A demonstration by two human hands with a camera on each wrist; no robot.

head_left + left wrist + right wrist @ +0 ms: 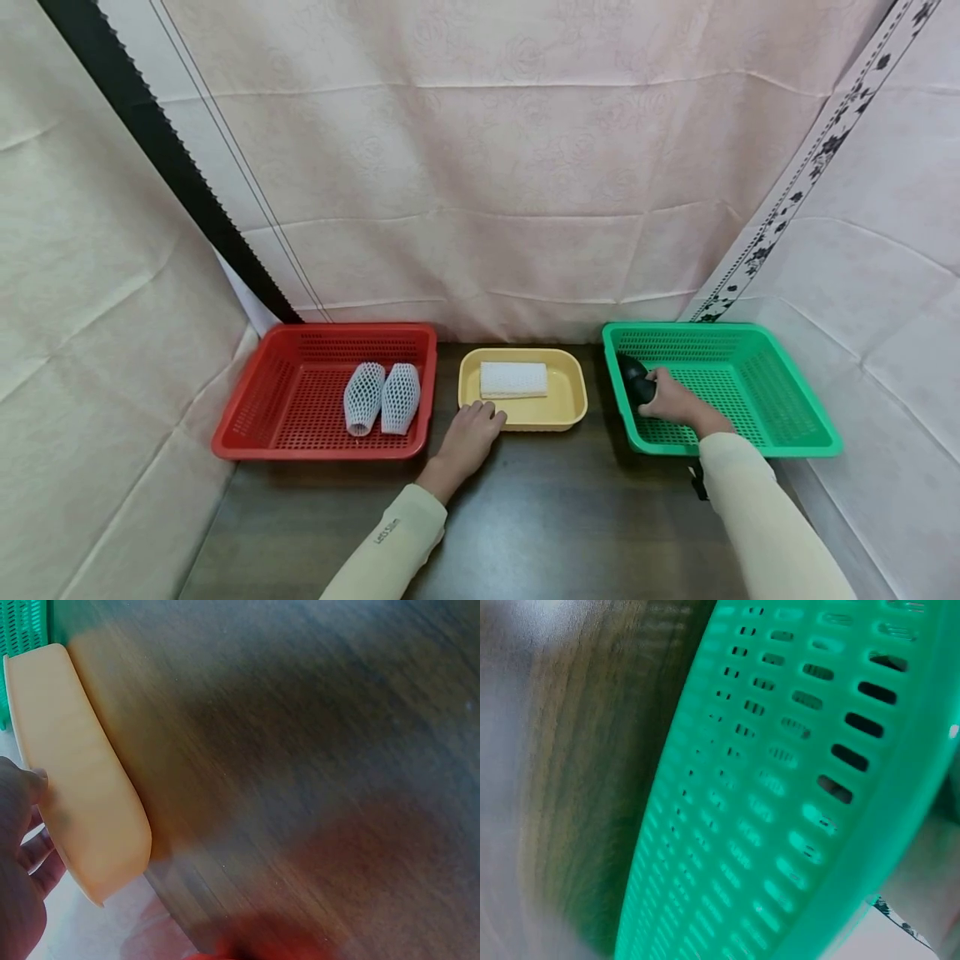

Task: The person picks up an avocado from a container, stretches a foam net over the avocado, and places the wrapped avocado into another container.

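Observation:
My right hand [671, 398] reaches into the green basket [806, 392] and grips a smooth, dark, rounded thing [641, 389] near the left wall. Another dark rounded thing [628, 364] lies just behind it. In the right wrist view the green basket's wall [780, 780] hides most of that hand. My left hand [471, 433] is at the front left rim of the yellow tray [562, 408]. The left wrist view shows its thumb against the tray's outer wall [90, 772] and the fingers beyond the rim. Flat white foam net sleeves [513, 379] lie stacked inside the tray.
On the left stands a red basket [255, 408] holding two puffed-out white foam nets [364, 398] side by side. All three containers stand on a dark wooden table [555, 517]. Pale cloth [525, 208] hangs behind and at both sides.

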